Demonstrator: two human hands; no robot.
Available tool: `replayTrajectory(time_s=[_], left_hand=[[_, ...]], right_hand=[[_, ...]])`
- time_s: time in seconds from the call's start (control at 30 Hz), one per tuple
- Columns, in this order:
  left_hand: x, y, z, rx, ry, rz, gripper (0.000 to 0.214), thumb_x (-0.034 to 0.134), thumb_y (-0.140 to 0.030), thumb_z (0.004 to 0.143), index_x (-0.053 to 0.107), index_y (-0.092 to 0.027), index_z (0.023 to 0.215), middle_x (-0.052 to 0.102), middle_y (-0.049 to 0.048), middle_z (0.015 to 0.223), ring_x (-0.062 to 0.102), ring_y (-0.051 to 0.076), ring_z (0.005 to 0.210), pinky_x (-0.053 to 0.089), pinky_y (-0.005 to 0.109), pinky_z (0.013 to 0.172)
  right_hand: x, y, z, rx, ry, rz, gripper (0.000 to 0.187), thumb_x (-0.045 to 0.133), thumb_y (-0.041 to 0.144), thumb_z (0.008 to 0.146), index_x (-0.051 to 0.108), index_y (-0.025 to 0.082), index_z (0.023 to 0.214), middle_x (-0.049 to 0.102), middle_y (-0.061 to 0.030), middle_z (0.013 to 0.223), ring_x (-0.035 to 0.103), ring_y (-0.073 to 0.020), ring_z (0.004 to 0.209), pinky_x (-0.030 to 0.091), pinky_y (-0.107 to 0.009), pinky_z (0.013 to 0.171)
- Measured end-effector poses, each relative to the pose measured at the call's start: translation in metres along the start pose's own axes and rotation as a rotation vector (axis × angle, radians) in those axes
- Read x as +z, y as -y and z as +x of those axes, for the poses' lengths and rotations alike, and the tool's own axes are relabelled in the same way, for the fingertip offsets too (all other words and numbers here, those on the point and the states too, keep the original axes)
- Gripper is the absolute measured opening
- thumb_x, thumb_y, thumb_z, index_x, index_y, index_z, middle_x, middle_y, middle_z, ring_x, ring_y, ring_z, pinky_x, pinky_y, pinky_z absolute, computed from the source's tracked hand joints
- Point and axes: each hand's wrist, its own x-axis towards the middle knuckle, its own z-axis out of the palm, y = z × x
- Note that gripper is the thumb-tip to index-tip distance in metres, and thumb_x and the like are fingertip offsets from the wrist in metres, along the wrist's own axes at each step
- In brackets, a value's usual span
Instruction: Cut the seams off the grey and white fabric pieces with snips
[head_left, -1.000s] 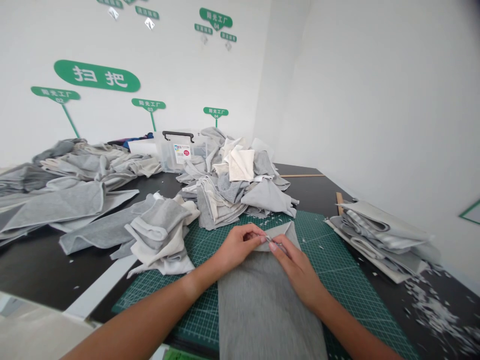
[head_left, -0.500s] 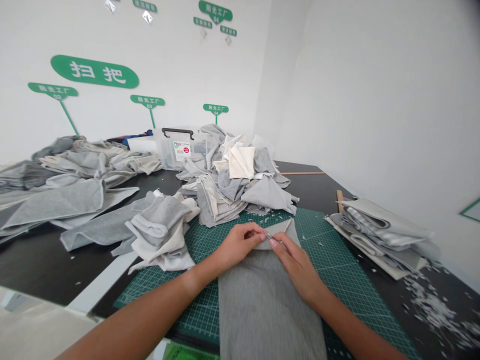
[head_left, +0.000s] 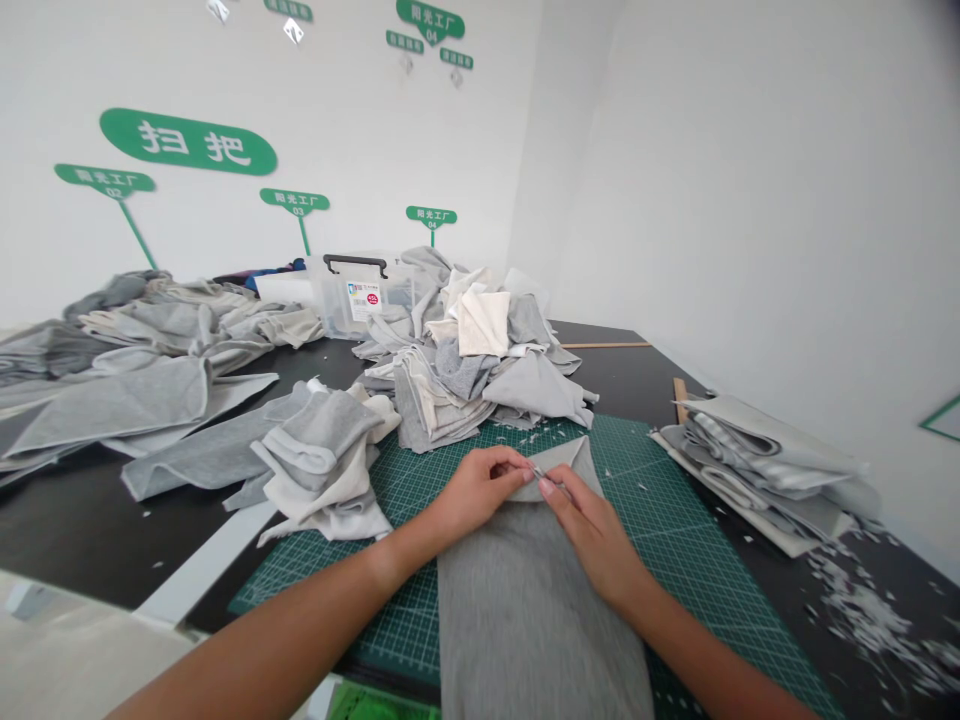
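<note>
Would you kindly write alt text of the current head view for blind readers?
Left hand and right hand meet over the folded end of a grey cloth, fingertips pinching a small, unclear greyish piece. The cloth lies on a green mat; beyond are heaped fabrics and a clear box.

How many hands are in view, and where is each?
2: the left hand and the right hand, both at the folded far end of the grey cloth. No others show.

Wall signs: 扫把, 阳光工厂 02/03/04; bin label: 45L.
</note>
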Motion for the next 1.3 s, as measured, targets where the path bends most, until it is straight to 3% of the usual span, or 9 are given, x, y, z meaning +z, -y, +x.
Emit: replayTrajectory(time_s=[1.0, 1.3], left_hand=[[0.0008, 0.0061, 0.0007, 0.003, -0.005, -0.012, 0.028, 0.065, -0.041, 0.090, 0.074, -0.015, 0.091, 0.072, 0.0061, 0.091, 0.062, 0.018, 0.085, 0.045, 0.027, 0.078], [0.0012, 0.0017, -0.0004, 0.001, -0.017, -0.014, 0.029, 0.064, -0.042, 0.091, 0.075, -0.015, 0.094, 0.072, 0.0058, 0.090, 0.061, 0.017, 0.082, 0.043, 0.026, 0.073]], right_hand=[[0.0060, -0.0029, -0.0021, 0.060, 0.024, 0.222, 0.037, 0.039, 0.057, 0.103, 0.052, 0.024, 0.093, 0.030, 0.0046, 0.067, 0.032, -0.0126, 0.059, 0.024, -0.025, 0.052], [0.0080, -0.0044, 0.0037, 0.069, 0.000, 0.364, 0.039, 0.042, 0.055, 0.102, 0.045, 0.022, 0.083, 0.030, 0.0062, 0.063, 0.027, -0.0101, 0.053, 0.022, -0.023, 0.047]])
